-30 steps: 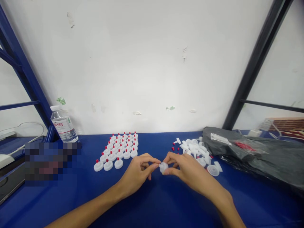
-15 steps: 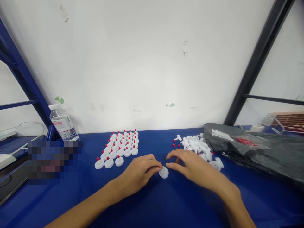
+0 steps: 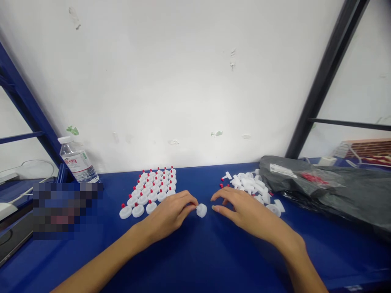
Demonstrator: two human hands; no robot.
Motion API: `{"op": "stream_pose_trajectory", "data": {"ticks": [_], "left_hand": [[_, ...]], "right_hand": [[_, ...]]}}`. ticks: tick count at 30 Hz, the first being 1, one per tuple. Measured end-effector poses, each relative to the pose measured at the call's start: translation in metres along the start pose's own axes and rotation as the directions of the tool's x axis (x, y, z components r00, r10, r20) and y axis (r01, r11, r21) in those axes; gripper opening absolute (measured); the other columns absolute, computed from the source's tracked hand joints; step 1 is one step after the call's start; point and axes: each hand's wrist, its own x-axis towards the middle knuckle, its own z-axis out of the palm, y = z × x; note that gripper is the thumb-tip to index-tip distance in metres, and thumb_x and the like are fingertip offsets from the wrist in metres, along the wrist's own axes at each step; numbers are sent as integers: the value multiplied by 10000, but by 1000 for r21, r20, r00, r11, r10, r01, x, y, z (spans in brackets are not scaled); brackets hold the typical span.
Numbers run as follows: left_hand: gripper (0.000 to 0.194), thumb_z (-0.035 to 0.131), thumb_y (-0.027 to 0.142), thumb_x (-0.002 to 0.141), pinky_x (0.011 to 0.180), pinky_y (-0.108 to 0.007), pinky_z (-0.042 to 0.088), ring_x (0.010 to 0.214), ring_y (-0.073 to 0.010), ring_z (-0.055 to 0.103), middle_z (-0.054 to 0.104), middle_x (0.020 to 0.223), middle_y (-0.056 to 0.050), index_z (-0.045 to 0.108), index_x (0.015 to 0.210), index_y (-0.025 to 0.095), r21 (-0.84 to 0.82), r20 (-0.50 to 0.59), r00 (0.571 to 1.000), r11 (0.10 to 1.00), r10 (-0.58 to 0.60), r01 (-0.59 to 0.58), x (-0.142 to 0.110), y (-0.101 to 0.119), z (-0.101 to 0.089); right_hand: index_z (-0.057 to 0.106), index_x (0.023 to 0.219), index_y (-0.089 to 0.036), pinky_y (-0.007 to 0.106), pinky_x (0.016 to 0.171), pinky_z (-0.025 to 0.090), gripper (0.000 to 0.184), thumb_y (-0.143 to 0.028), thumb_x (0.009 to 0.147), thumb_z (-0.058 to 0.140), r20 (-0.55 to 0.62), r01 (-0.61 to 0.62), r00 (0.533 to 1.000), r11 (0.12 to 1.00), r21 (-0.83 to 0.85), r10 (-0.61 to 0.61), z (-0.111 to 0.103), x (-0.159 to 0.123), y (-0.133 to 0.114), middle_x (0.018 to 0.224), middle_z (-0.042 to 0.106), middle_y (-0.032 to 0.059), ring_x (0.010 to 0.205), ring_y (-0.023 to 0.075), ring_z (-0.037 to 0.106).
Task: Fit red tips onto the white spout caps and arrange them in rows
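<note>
Between finger and thumb, my left hand (image 3: 174, 209) pinches a white plastic cap (image 3: 201, 210) by its edge, near the middle of the blue table. The cap is tilted, and its spout end is hidden by the fingertips. Just right of it, my right hand (image 3: 244, 209) is empty, thumb and forefinger apart. Left of my left hand stand rows of white caps with red tips (image 3: 149, 191). Past my right hand lies a heap of loose white caps and T-shaped pieces (image 3: 252, 184), with a few small red tips (image 3: 222, 185) beside it.
At the back left stands a clear water bottle (image 3: 79, 162) against the wall. A dark plastic bag (image 3: 305, 183) with a clear packet of red pieces (image 3: 314, 178) lies at the right. Metal posts (image 3: 328, 77) rise on both sides of the blue table (image 3: 195, 260).
My left hand has moved slightly left, and the cap in it has tipped from lying flat to tilted. My right hand stays open close by. The camera view has shifted a little.
</note>
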Motion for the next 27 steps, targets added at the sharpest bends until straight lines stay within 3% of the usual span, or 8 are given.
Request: {"op": "stream_pose_trajectory", "data": {"ticks": [7, 16, 22, 27], "left_hand": [[265, 391, 207, 1048, 867, -304, 484, 928, -164, 624, 620, 1060, -44, 654, 1079, 206, 115, 19, 1000, 993, 3, -5, -1, -13, -9], [331, 407, 193, 1036, 856, -283, 494, 924, -163, 644, 648, 1104, -46, 709, 1162, 244, 148, 50, 999, 989, -2, -5, -1, -11, -8], [301, 503, 149, 954, 820, -275, 495, 917, -185, 666, 725, 997, -39, 784, 991, 249, 136, 71, 990, 985, -121, 110, 1, -16, -31], [249, 583, 157, 868, 722, -268, 490, 834, -197, 693, 773, 938, -24, 808, 881, 263, 201, 123, 949, 943, -291, 264, -3, -24, -54]], "right_hand": [[668, 1170, -293, 382, 996, 444, 251, -413, 988, 545, 1, -8, 1000, 1000, -13, 8, 0, 0, 1, 1213, 671, 26, 1103, 229, 624], [664, 1176, -303, 392, 1006, 443, 254, -416, 992, 531, 9, -5, 1000, 1000, -16, 5, 0, 1, 0, 1219, 672, 20, 1114, 233, 621], [664, 1175, -296, 375, 978, 453, 248, -398, 997, 524, 22, -19, 1000, 1000, -18, 19, -1, 1, -2, 1220, 669, 20, 1078, 216, 633], [672, 1177, -292, 369, 993, 440, 249, -378, 995, 526, 22, -14, 1000, 999, -30, 15, 0, 0, -4, 1237, 670, 27, 1137, 225, 618]]}}
